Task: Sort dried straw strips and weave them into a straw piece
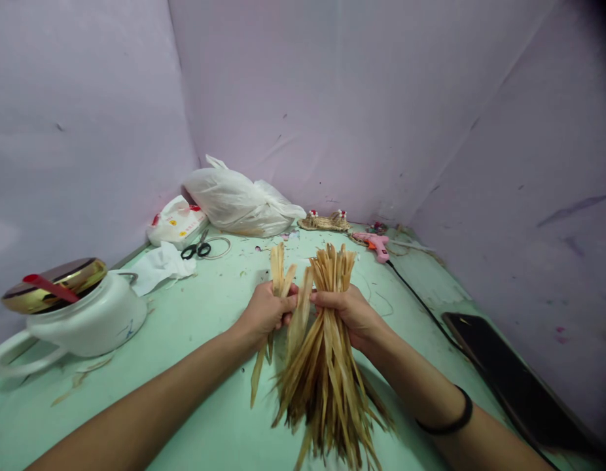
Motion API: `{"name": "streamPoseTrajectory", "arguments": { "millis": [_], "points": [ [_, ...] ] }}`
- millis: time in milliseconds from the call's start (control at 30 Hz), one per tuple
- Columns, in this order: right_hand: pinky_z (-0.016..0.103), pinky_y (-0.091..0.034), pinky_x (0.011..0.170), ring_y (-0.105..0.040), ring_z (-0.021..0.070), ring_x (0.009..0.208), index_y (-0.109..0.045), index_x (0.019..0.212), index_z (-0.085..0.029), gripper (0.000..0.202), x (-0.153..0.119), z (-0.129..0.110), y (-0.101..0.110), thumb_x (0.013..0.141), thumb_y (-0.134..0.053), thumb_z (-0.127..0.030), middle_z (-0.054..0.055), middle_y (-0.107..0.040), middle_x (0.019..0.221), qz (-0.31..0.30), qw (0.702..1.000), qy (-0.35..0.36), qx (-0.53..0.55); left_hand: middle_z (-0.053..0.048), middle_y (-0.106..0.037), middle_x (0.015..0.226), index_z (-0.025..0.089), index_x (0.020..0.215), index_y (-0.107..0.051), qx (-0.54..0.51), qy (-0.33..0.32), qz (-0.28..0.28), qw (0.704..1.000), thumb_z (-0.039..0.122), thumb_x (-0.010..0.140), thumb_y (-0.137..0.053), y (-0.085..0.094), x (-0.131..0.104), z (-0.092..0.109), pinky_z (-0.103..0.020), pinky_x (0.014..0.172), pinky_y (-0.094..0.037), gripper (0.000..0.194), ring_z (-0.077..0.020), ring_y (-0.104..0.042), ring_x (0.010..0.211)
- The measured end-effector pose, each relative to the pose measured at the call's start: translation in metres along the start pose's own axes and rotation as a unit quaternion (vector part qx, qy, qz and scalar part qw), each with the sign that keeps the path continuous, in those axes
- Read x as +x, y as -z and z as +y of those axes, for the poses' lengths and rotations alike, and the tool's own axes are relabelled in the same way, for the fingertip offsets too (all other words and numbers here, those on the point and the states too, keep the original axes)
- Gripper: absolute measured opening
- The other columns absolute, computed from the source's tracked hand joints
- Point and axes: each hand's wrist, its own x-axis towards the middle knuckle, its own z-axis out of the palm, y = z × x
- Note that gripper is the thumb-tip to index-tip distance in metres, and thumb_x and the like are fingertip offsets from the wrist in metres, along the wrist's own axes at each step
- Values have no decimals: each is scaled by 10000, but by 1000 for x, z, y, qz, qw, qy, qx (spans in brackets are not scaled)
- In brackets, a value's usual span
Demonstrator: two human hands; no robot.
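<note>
A thick bundle of dried leaf strips (330,366), tan and brown, fans out downward over the green table. My right hand (349,311) is wrapped round it near the top, where the blunt ends stick up above the fingers. To the left, my left hand (271,307) is closed on a few loose dried leaf strips (277,265), which show above and below the fist. One wider pale strip (300,314) stands between the two hands, its upper part close to both sets of fingertips. Which hand grips that strip I cannot tell.
A white mug (87,320) with a gold lid and red stick stands left. Scissors (197,248), a tissue pack (176,222) and a white plastic bag (241,199) lie behind. A pink glue gun (376,245) with cord and a dark phone-like slab (509,373) are right.
</note>
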Motion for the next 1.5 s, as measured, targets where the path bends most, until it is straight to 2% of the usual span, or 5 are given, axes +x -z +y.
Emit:
{"name": "streamPoseTrajectory", "arguments": {
  "millis": [133, 267, 500, 767, 1500],
  "points": [
    [289, -482, 501, -566, 156, 456, -617, 672, -129, 197, 0, 1, -1, 486, -675, -99, 7, -627, 528, 61, 997, 28, -25, 68, -429, 370, 145, 613, -519, 18, -39, 42, 998, 244, 596, -665, 0, -1, -1, -155, 333, -210, 177, -35, -328, 324],
    [314, -490, 553, -590, 179, 519, -628, 727, -121, 226, 1, 5, 1, 509, -681, -146, 27, -648, 585, 37, 998, 32, -42, 49, -406, 354, 142, 530, -496, 27, -50, -9, 998, 435, 667, -607, 4, -3, -2, -180, 337, -184, 342, -40, -295, 320],
    [313, -494, 562, -599, 181, 519, -633, 745, -117, 254, 2, 5, 4, 495, -681, -120, 24, -652, 579, 61, 997, 24, -35, 74, -379, 351, 140, 515, -496, 13, 2, 42, 999, 205, 552, -679, 2, -3, 5, -176, 335, -170, 198, -30, -285, 316],
    [352, -520, 638, -646, 222, 620, -654, 829, -126, 349, 1, 4, 3, 511, -769, -215, 58, -696, 696, -27, 999, 5, -29, 68, -384, 338, 138, 475, -488, 2, -26, 55, 998, 187, 539, -675, 0, -6, 6, -173, 325, -191, 204, -30, -305, 304],
    [303, -499, 598, -630, 202, 620, -678, 734, -159, 243, 0, 7, -3, 495, -687, -117, 15, -695, 682, 26, 993, 52, -101, 68, -377, 344, 156, 449, -456, 44, -33, 37, 998, 189, 562, -661, -1, -8, 5, -190, 357, -191, 236, -40, -291, 331]
  ]
}}
